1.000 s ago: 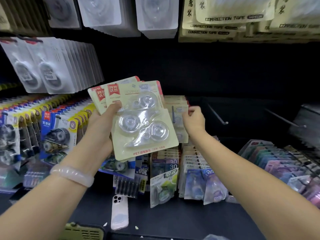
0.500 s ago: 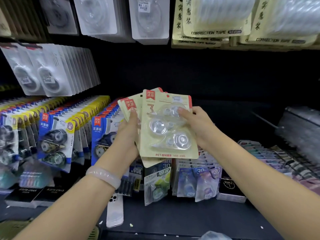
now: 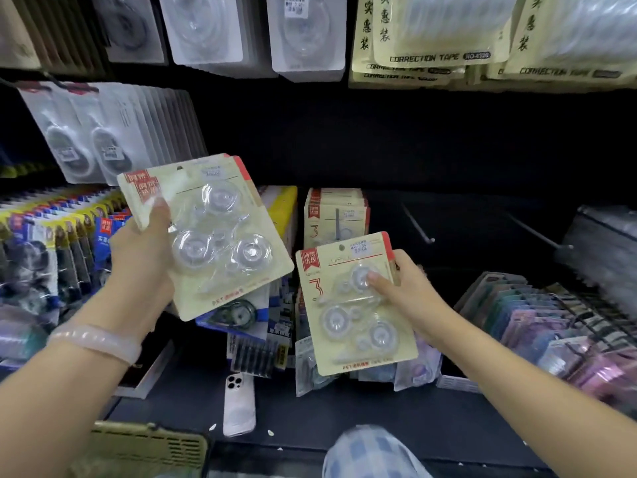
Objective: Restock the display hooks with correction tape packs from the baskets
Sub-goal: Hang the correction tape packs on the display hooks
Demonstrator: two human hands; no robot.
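1. The left hand (image 3: pixel 143 257) grips a small stack of cream correction tape packs (image 3: pixel 210 232), thumb pressed on the front near the top left corner, the stack tilted with its top leaning left.
2. The right hand (image 3: pixel 410 294) holds a single pack (image 3: pixel 351 305) of the same kind, thumb laid across the clear blister and fingers curled behind its right edge; it sits lower than the stack and apart from it.
3. Directly behind the single pack, a row of matching packs (image 3: pixel 336 215) already hangs on a hook.
4. To the right of that row, two bare hooks (image 3: pixel 417 225) jut from the dark back panel.
5. A white phone (image 3: pixel 238 405) lies face down on the dark shelf (image 3: pixel 344 419) below the hands.
6. The olive rim of a basket (image 3: pixel 148 443) shows at the bottom left.
7. A pale bracelet (image 3: pixel 96 339) circles the left wrist.
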